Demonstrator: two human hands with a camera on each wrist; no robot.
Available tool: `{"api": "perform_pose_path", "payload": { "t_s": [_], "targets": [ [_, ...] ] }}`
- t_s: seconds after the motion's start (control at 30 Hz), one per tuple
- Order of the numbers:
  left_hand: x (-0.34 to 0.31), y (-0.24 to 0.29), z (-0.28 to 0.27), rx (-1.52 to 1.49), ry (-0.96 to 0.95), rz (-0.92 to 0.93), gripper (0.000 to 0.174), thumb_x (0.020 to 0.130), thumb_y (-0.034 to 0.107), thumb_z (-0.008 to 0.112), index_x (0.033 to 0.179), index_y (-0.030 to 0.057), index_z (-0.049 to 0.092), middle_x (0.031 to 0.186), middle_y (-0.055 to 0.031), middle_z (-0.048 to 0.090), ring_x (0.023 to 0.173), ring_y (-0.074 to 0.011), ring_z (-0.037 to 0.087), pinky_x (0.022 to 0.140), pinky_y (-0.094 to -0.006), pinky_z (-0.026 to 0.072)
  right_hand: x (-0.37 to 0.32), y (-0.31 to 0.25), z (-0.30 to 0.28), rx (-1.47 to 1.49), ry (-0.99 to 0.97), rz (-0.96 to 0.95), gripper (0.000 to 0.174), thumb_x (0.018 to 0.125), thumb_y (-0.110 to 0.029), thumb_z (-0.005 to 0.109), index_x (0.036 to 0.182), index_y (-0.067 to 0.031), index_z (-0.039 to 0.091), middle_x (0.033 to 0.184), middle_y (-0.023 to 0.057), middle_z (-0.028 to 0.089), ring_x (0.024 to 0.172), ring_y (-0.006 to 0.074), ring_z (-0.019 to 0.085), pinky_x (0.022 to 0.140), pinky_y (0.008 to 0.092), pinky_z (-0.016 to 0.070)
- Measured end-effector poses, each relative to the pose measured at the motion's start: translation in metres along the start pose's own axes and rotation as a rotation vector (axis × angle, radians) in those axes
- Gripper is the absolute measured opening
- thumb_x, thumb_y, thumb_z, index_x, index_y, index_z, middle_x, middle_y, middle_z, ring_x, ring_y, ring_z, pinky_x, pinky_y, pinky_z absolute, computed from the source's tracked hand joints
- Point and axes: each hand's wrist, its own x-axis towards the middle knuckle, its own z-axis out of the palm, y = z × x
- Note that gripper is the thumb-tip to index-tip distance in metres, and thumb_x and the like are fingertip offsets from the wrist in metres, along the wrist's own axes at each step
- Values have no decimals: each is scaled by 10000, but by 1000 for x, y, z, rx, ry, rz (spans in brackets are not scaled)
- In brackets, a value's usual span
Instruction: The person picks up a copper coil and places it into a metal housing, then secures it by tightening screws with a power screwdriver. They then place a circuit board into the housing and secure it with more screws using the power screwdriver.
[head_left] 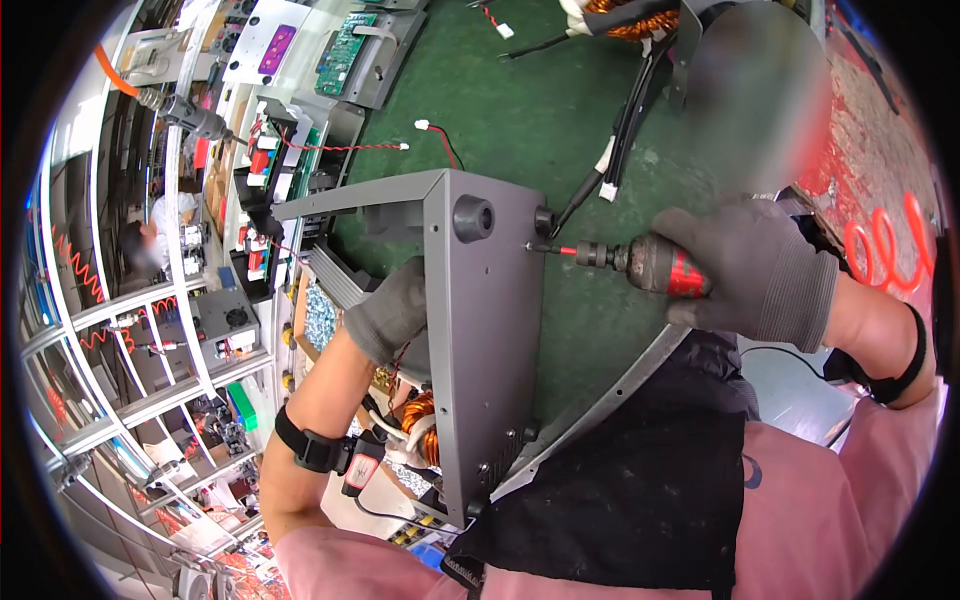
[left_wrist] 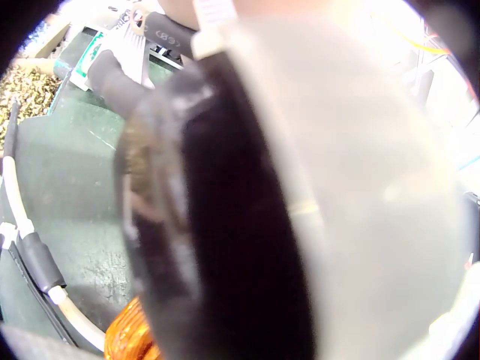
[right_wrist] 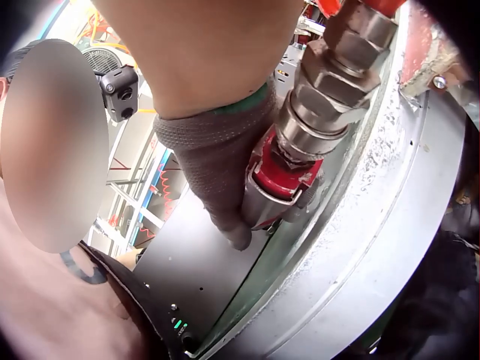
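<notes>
A grey metal case (head_left: 490, 330) stands on its side, with round black feet (head_left: 474, 218) on the panel facing right. My gloved right hand (head_left: 755, 265) grips a red and black power screwdriver (head_left: 665, 268), its bit touching a screw (head_left: 529, 246) near the panel's upper right edge. In the right wrist view, gloved fingers of the right hand (right_wrist: 217, 165) wrap the driver (right_wrist: 281, 180) beside the case panel (right_wrist: 199, 270). My gloved left hand (head_left: 388, 315) reaches into the case's open side; its fingers are hidden behind the front edge. A blurred dark shape fills much of the left wrist view.
Black cables and a copper coil (head_left: 640, 20) lie at the far end of the green work surface (head_left: 580, 120). Circuit boards (head_left: 345, 55) line its left side. Another orange coil (head_left: 420, 425) is inside the case. An air tool (head_left: 190, 115) hangs at the upper left.
</notes>
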Motion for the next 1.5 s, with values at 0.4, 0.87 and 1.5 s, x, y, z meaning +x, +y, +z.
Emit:
{"api": "perform_pose_path", "payload": {
  "t_s": [0.4, 0.87, 1.5],
  "targets": [
    [-59, 85, -2, 440, 318, -152, 380, 938, 183, 572, 1216, -76, 562, 1022, -145, 657, 856, -161, 639, 752, -262, 518, -14, -4, -8, 29, 229, -97, 532, 667, -309, 818, 1059, -51, 565, 821, 150, 646, 791, 368, 645, 673, 443, 491],
    [-124, 86, 48, -392, 318, 384, 382, 956, 151, 562, 1266, -64, 506, 934, -129, 650, 748, -145, 639, 554, -195, 483, -13, -85, -25, 474, 289, -328, 583, 747, -456, 764, 1101, -25, 593, 837, 154, 650, 755, 352, 656, 682, 383, 510],
    [-125, 98, 88, -115, 552, 469, 323, 975, 342, 538, 945, 20, 534, 573, -5, 477, 429, -45, 365, 399, -203, 257, -22, -90, -25, 293, 255, -270, 542, 783, -451, 732, 1124, -63, 568, 763, 173, 628, 741, 398, 634, 630, 448, 496]
  ]
}}
